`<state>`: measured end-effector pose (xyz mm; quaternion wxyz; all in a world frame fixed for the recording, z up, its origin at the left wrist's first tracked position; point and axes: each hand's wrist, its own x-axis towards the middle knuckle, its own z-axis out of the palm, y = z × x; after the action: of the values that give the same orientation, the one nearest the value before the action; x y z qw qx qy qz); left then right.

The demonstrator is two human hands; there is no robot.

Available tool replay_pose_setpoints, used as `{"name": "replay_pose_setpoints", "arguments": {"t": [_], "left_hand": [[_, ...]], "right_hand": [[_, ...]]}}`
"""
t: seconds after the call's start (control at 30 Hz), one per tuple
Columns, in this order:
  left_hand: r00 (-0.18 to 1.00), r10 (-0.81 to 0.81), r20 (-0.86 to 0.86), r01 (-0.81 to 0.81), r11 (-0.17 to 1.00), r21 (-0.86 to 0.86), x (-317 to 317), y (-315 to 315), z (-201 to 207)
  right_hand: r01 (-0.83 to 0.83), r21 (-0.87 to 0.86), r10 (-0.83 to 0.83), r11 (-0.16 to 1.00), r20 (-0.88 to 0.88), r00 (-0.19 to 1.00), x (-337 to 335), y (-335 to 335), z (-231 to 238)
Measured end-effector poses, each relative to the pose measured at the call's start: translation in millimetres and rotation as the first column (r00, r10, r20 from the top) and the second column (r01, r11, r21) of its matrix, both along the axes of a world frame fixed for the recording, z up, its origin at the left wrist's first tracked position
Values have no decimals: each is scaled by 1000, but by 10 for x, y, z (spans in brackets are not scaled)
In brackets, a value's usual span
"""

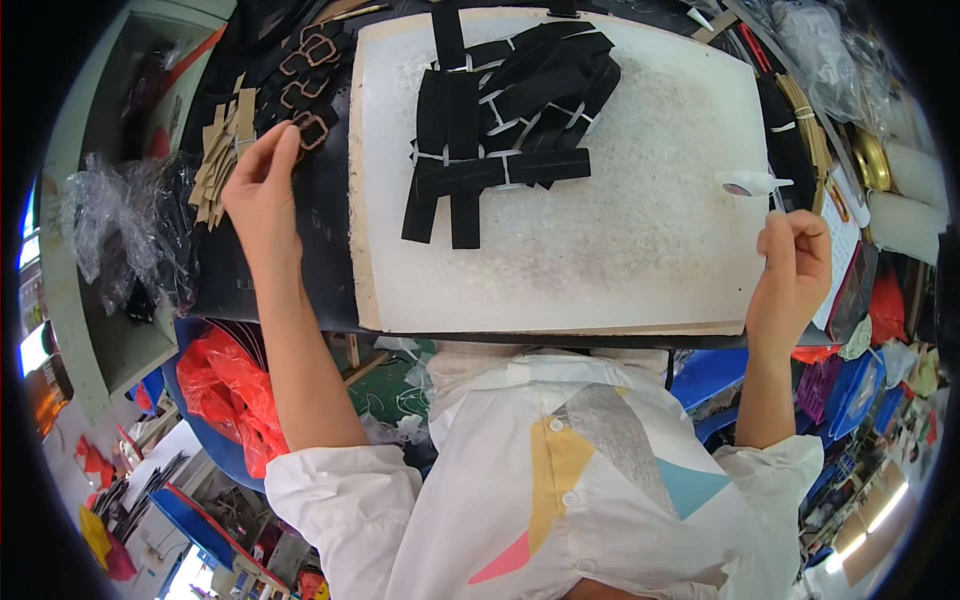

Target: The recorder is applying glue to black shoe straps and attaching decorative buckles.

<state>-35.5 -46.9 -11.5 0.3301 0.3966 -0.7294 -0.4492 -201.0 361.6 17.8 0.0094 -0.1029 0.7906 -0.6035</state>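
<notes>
The left hand (262,190) is past the left edge of the white board (620,270). Its thumb and index finger press together on the edge of one copper-coloured buckle (325,131), and they seem to pinch it lightly. Other buckles (320,61) lie left of the board, near its far corner. The right hand (795,270) is at the board's right edge; its thumb and index finger close on a thin stick (778,200), just beside a small white bottle (761,183) with pointed tip. On the far half of the board, black straps (465,120) with white bands make a loose pile. Brown strips (225,150) and, farther, a clear plastic bag (125,225) are left of the board. A red plastic bag (230,390) hangs below its near left corner, and blue bins (710,375) are below its near right corner.
</notes>
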Motion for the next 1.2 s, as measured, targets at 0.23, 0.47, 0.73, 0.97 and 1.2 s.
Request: {"name": "replay_pose_setpoints", "arguments": {"t": [0.23, 0.47, 0.73, 0.97, 1.2], "left_hand": [[936, -183, 301, 224, 969, -107, -108, 902, 365], [894, -448, 4, 428, 856, 291, -182, 1442, 505], [909, -416, -28, 390, 824, 410, -84, 2016, 347], [904, -427, -18, 410, 855, 316, -44, 2043, 281], [873, -487, 7, 469, 844, 262, -24, 2014, 263]], "right_hand": [[-120, 276, 175, 953, -181, 968, -225, -100, -146], [-212, 154, 215, 965, -2, 977, -178, -152, -58], [-356, 543, 549, 760, -245, 799, 93, -219, 282], [-205, 726, 724, 656, -529, 442, 80, -385, 265], [-209, 785, 800, 583, -511, 314, 181, -522, 258]]}}
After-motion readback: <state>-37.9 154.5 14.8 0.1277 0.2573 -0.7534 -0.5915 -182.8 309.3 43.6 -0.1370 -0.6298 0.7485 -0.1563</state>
